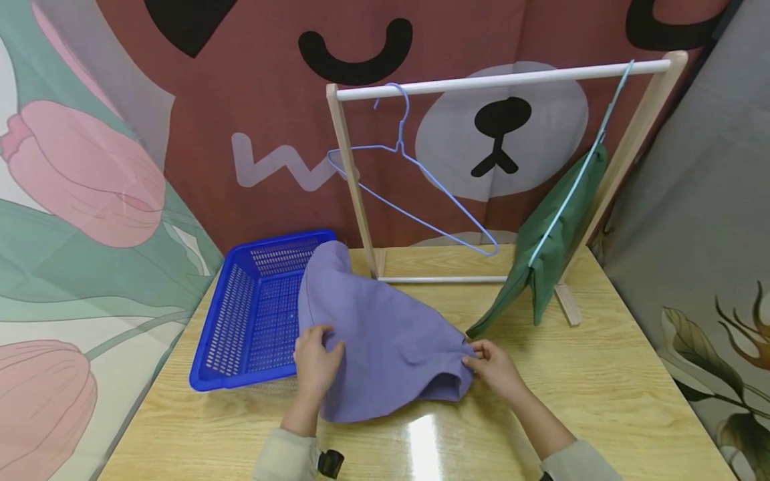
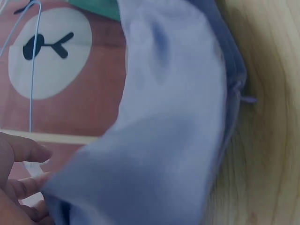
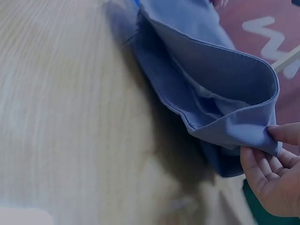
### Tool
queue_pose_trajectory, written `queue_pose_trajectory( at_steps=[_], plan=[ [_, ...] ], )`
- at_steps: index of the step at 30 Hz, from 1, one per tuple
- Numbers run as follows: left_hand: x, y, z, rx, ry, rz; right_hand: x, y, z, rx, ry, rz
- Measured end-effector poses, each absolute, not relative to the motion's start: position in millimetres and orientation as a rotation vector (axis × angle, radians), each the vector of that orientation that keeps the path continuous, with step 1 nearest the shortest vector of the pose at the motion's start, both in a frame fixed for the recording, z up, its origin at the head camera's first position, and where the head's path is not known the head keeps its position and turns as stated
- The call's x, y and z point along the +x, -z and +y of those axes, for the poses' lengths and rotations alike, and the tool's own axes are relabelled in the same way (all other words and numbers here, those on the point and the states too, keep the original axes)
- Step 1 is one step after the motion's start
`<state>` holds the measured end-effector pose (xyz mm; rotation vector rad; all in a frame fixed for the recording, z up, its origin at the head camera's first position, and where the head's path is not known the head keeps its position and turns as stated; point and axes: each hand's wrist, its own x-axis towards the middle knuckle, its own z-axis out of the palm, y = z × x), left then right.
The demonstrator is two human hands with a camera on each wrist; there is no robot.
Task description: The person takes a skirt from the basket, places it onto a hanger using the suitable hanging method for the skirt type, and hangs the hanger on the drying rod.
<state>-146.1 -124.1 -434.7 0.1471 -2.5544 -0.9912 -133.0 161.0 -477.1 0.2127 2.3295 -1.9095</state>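
Observation:
A purple garment point(image 1: 385, 334) lies spread between both hands, its upper left end over the rim of the blue basket point(image 1: 207, 327). My right hand point(image 1: 496, 371) pinches its lower right corner between thumb and fingers. In the right wrist view the garment's hemmed opening point(image 3: 225, 75) gapes beside the right hand point(image 3: 276, 178). My left hand point(image 1: 315, 361) rests at the garment's left edge, thumb apart from the fingers. In the left wrist view, the left hand's fingertips point(image 2: 42, 180) touch the cloth, and a small purple tab point(image 2: 248, 99) sticks out from the far edge.
Behind the garment stands a wooden rack with a white rail point(image 1: 505, 81). An empty blue hanger point(image 1: 415, 157) hangs at its left; a green cloth item point(image 1: 556, 234) hangs on a light-blue hanger point(image 1: 580, 170) at the right. A printed curtain point(image 1: 265, 87) backs the wooden table point(image 1: 601, 401).

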Motion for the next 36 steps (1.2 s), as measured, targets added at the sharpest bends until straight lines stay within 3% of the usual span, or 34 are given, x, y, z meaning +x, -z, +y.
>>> queue_pose_trajectory(
  at_steps=[13, 21, 36],
  plan=[
    [-151.5, 436.7, -143.9, 0.342, 0.935, -2.748, -131.5, 509.6, 162.6, 0.345, 1.919, 2.179],
    [-154.3, 433.2, -143.1, 0.252, 0.869, -2.83, -125.0, 513.1, 154.8, 0.349, 1.812, 2.129],
    [-148.9, 422.0, -132.6, 0.057, 1.063, -2.439, -126.8, 513.2, 159.4, 0.41, 1.817, 2.14]
  ],
)
